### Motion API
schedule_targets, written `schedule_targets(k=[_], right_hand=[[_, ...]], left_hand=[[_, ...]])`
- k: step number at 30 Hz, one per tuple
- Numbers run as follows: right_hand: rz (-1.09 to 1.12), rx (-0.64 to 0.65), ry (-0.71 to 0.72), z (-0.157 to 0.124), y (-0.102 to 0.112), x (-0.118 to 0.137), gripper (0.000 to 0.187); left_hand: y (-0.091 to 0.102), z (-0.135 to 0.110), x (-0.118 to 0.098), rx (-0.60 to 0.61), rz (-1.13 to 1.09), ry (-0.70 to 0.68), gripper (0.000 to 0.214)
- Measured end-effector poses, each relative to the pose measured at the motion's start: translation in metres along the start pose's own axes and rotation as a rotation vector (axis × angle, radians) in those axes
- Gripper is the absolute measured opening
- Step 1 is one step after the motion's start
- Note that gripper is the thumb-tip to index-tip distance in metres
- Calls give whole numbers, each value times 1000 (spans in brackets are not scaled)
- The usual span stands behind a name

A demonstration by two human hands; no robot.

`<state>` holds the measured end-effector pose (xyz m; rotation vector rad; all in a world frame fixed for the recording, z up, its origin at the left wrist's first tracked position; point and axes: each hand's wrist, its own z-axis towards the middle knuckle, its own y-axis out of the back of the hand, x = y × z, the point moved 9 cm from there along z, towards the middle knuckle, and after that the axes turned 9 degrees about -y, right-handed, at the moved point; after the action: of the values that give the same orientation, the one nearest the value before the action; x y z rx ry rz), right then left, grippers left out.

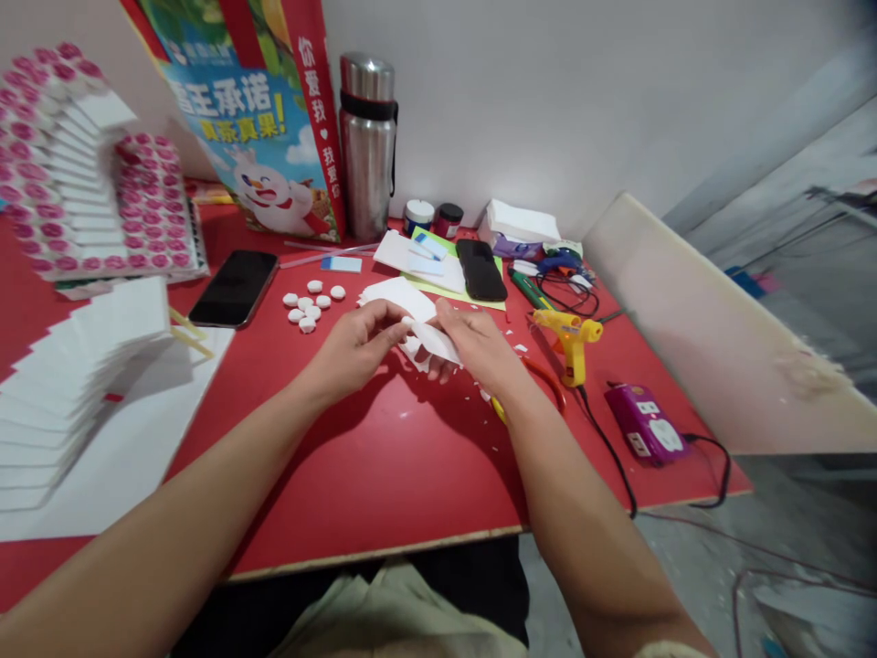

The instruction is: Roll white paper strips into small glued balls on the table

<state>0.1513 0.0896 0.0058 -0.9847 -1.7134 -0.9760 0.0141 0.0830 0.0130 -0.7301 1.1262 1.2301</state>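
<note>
Between my two hands is a strip of white paper, bent at its left end. My left hand pinches that end between thumb and fingertips. My right hand grips the paper from the right, thumb on top and fingers underneath. Just behind the hands lies a stack of white paper, partly covered by them. Several small round white paper pieces sit in a loose group left of my left hand. Partly hidden by my right forearm are scissors with orange and yellow handles.
A yellow glue gun and a purple power socket box stand at the right. A steel flask, a printed bag and a phone are behind and left. Fanned white paper occupies the left side.
</note>
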Motion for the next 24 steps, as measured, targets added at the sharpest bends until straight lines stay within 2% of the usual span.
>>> schedule_targets(k=[2,5,8,11,19,24], right_hand=[[107,13,-38,3,1,-5,57],[165,67,-70,3,-5,-8,46],[146,158,-71,-1,-18,-7,35],[69,156,-5,-1,-22,-3,28],[-342,-152,160,-3,-4,9,22],[-544,-363,278,-13,-4,25,22]], left_hand=[[2,0,6,-12,-31,41,20],[2,0,8,-8,-80,45,20],[3,0,8,-22,-64,51,20],[5,0,8,-47,-17,70,21],[1,-3,18,-76,-172,151,24],[1,-6,18,-158,-170,114,21]])
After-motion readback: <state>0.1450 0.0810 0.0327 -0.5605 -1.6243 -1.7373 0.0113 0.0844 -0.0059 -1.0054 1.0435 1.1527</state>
